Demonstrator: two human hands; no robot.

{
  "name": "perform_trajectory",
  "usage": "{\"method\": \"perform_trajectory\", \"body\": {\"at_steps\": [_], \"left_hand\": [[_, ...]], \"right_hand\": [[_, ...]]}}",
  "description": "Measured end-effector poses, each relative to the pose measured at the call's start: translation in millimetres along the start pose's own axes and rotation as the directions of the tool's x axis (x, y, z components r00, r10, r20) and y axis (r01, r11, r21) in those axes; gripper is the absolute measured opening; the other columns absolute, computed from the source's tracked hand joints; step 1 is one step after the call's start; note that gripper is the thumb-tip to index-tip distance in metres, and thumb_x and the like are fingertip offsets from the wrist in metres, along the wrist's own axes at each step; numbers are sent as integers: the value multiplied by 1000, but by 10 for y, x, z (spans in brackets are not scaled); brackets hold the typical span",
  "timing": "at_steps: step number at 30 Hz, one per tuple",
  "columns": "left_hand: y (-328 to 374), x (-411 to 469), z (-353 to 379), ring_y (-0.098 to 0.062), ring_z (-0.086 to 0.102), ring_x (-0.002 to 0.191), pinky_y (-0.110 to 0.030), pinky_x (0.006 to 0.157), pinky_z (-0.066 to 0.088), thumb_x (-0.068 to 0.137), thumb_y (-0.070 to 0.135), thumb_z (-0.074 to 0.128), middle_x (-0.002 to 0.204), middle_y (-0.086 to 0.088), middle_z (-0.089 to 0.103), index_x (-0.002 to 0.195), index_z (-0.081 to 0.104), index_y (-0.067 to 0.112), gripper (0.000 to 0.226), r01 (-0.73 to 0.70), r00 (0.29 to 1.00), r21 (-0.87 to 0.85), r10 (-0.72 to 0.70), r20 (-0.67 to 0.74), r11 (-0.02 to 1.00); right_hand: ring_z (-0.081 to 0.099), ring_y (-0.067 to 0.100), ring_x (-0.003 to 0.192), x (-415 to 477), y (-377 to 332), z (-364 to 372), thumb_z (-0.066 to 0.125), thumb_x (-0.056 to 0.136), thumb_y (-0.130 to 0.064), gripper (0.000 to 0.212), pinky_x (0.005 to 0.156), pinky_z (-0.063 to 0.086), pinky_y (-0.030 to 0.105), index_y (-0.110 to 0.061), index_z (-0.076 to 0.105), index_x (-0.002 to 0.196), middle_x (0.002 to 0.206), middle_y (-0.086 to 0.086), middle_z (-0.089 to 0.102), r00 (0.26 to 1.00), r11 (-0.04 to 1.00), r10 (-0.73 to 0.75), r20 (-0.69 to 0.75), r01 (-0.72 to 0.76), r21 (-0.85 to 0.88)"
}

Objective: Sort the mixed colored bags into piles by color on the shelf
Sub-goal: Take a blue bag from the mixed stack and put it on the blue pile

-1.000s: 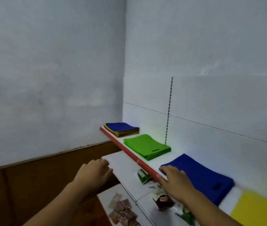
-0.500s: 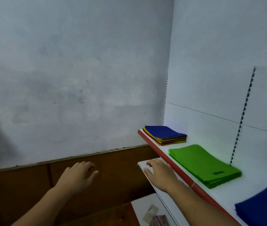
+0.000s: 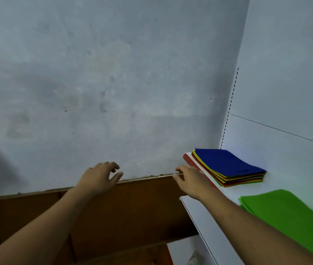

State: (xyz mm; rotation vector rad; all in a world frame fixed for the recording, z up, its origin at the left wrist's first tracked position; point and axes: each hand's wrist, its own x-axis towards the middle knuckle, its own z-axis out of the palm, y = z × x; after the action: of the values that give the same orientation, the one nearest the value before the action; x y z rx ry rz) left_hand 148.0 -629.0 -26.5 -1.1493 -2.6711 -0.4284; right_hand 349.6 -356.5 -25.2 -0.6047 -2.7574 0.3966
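Grey, blotchy plaster wall (image 3: 113,83) is filling most of the view, with a brown wooden panel (image 3: 132,211) running along below it. Toward the left, the left hand (image 3: 99,180) is hovering in front of the join between wall and panel, its fingers loosely curled and spread, holding nothing. Right of it, the right hand (image 3: 192,181) is hanging palm down with its fingers nearly straight, gripping nothing. Its fingertips are sitting just beside the red front edge of the shelf (image 3: 190,161), though whether they are touching it is hard to tell from this angle. Further right, the mixed stack of bags (image 3: 230,164) is lying flat at the shelf's far left end, a blue bag on top with yellow, red and green edges showing beneath. Behind it, a slotted upright strip (image 3: 230,104) is climbing the white back panel (image 3: 285,92). At the right edge, nearer, the green pile (image 3: 289,215) is resting on the same shelf, apart from the stack. Below, a white lower shelf (image 3: 207,232) is jutting out under the right forearm.
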Motion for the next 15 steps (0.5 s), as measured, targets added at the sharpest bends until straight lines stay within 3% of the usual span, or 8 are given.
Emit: {"method": "perform_trajectory", "body": {"at_steps": [7, 15], "left_hand": [[-300, 1512, 398, -13, 61, 106, -42, 88, 52, 96, 66, 39, 120, 15, 64, 127, 56, 34, 48, -136, 990, -85, 134, -36, 987], [17, 3158, 844, -11, 60, 107, -41, 91, 52, 97, 64, 40, 120, 14, 63, 128, 56, 34, 46, -363, 931, -193, 365, -25, 912]], "right_hand": [[58, 18, 117, 1177, 184, 226, 45, 99, -51, 40, 96, 44, 40, -29, 56, 131, 130, -5, 59, 995, 990, 90, -53, -95, -101], [56, 18, 114, 1993, 696, 163, 45, 100, -52, 42, 103, 42, 43, -28, 54, 133, 130, -4, 58, 933, 934, 325, -155, -342, -99]]}}
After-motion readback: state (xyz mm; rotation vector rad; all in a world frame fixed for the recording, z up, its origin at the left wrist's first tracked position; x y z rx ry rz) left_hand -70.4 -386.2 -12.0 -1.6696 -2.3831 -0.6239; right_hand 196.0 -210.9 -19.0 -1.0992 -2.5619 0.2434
